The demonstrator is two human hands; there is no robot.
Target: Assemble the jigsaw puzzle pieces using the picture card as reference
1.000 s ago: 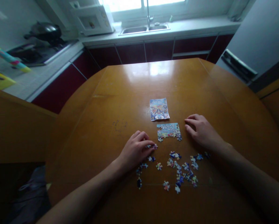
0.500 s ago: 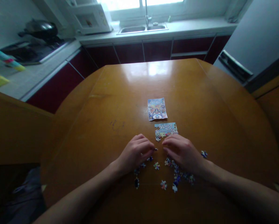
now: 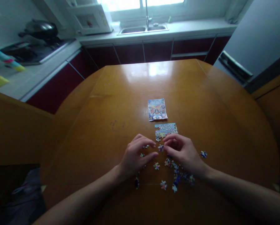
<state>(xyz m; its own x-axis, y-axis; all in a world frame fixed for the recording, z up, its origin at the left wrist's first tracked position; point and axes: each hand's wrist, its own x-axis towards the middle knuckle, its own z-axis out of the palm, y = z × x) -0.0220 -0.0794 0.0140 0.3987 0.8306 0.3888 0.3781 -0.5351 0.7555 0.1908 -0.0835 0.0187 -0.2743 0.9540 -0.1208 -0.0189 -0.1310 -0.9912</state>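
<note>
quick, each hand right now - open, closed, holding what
Left hand: open, fingers spread over loose puzzle pieces, gripping nothing.
Right hand: fingertips pinched on a puzzle piece.

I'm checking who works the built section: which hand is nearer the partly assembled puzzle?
Right. The right hand has its fingertips at the lower edge of the partly assembled puzzle, about touching it. The left hand lies further down and to its left, apart from it.
</note>
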